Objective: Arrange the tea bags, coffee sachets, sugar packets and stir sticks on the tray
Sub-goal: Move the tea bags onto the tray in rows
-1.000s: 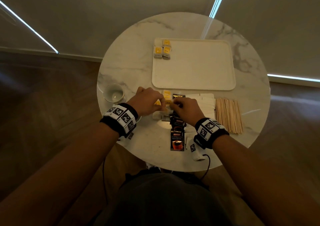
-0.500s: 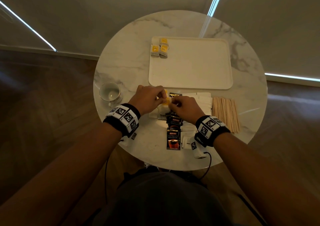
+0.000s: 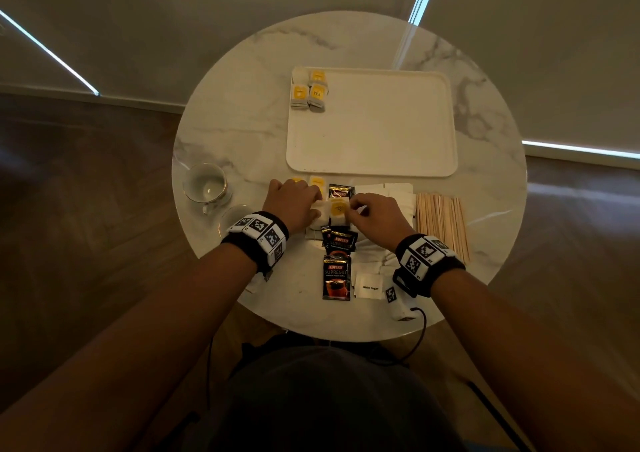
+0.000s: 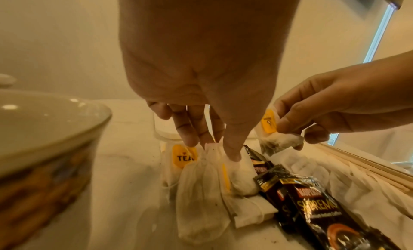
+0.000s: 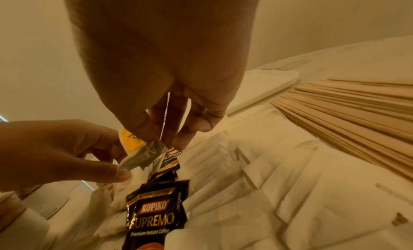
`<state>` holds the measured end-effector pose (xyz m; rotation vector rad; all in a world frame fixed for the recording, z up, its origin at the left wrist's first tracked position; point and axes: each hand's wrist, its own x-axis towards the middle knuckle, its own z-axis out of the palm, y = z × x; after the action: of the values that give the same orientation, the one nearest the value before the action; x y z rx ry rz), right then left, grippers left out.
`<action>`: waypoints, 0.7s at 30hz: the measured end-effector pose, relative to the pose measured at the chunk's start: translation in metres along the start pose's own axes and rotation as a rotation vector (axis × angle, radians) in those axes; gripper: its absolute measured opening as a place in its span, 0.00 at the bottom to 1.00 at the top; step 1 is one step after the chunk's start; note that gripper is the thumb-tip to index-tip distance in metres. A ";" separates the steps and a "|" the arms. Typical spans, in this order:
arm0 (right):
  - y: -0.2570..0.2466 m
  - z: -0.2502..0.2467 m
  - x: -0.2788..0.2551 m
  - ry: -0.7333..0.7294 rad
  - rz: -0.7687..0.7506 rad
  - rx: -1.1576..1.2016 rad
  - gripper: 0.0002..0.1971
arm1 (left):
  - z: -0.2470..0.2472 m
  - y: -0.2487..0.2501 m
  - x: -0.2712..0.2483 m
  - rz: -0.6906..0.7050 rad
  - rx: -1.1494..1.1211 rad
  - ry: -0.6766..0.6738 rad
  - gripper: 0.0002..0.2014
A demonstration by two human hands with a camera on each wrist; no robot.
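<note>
Head view: both hands down at the near side of the round marble table [image 3: 242, 105], working the loose pile. Left hand [image 3: 291, 202] has fingers curled on a white tea bag [image 3: 320, 214], right hand [image 3: 377, 218] pinches a yellow-tagged tea bag [image 3: 338, 209] right next to it. White tray [image 3: 381, 140] sits beyond the hands, w/ a small cluster of tea bags [image 3: 310, 93] in its far-left corner. Coffee sachets [image 3: 336, 278] lie in a line btwn the wrists, sugar packets [image 3: 370, 287] to their right, stir sticks [image 3: 441, 223] in a flat row further right. Cup [image 3: 206, 185] near the table's left edge

Left wrist view: left hand [image 4: 201, 77] thumb and fingertips [image 4: 232, 155] closed on the top of a tea bag [image 4: 201, 192] that rests on the pile; another bag w/ "TEA" tag [image 4: 184, 156] just behind. Right hand [image 4: 324, 109] holds its tea bag [image 4: 277, 140] clear of the table. Cup [image 4: 44, 130] big at left

Right wrist view: right hand [image 5: 167, 77] thumb and forefinger clamped on the yellow-tagged tea bag [image 5: 138, 151], lifted above a Kopiko sachet [image 5: 156, 213]. Left hand [image 5: 67, 151] touching the bag's lower corner. Stir sticks [image 5: 346, 112] at right, sugar packets [image 5: 268, 183] spread below, tray [image 5: 268, 84] edge behind
</note>
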<state>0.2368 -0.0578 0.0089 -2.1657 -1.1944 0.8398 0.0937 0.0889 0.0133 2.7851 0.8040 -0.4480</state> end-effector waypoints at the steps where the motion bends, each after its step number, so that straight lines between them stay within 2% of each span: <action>1: 0.000 -0.001 0.000 -0.010 -0.002 0.003 0.06 | 0.000 0.000 0.001 0.004 0.001 0.011 0.13; 5: -0.003 -0.003 0.003 -0.079 -0.083 0.014 0.04 | -0.006 -0.003 0.002 0.029 -0.026 0.062 0.13; 11: -0.014 0.003 0.013 -0.150 -0.169 -0.047 0.09 | -0.020 -0.015 0.000 0.053 -0.088 0.099 0.14; 15: -0.021 0.010 0.016 -0.135 -0.148 -0.020 0.08 | -0.021 -0.017 -0.001 0.052 -0.118 0.084 0.14; 21: -0.021 0.010 0.017 -0.105 -0.093 -0.022 0.08 | -0.023 -0.019 -0.002 0.056 -0.170 0.139 0.13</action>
<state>0.2250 -0.0317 0.0126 -2.0875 -1.3511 0.9137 0.0867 0.1099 0.0335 2.6941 0.7520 -0.1683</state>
